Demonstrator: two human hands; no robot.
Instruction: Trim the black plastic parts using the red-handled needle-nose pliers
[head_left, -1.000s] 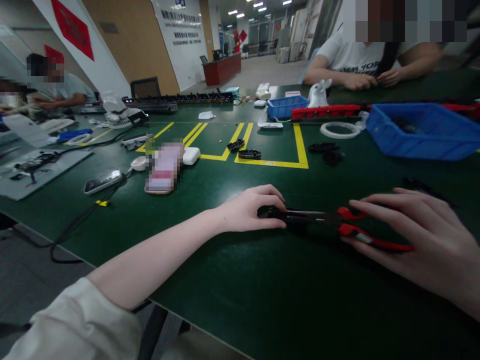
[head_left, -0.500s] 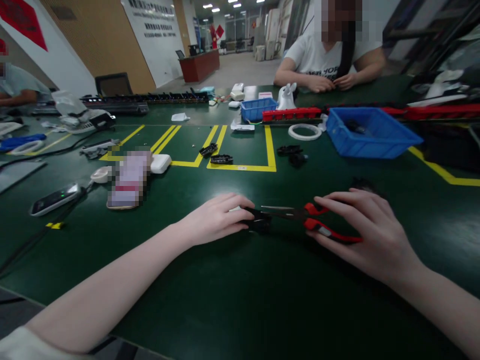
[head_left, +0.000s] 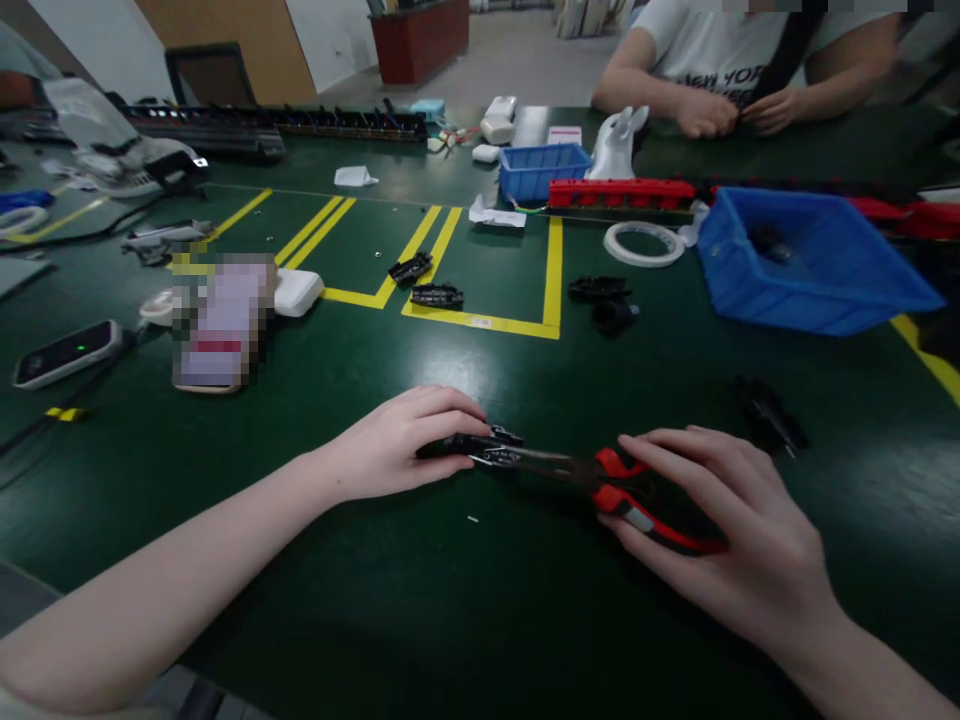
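Note:
My left hand (head_left: 412, 437) is closed around a small black plastic part (head_left: 491, 447) with pale metal detail, just above the green table. Red-handled needle-nose pliers (head_left: 619, 490) lie in my right hand (head_left: 739, 510), thumb and fingers on the two grips. The pliers' jaws reach left to the black part and touch it; whether they pinch anything cannot be made out. Below the part, a tiny white sliver (head_left: 472, 519) lies on the table. To the right of the pliers rests a similar dark part (head_left: 770, 412).
More black parts (head_left: 437, 295) lie beyond my hands, near yellow tape lines. A blue bin (head_left: 810, 275) stands at right, beside a white tape roll (head_left: 643, 244). A phone (head_left: 225, 325) and a white case (head_left: 298, 292) sit at left. Across the table, a person (head_left: 739, 80) sits.
The pliers' jaws have moved from apart, above the black part, onto its right end. The view has tilted down. The white sliver now shows on the table.

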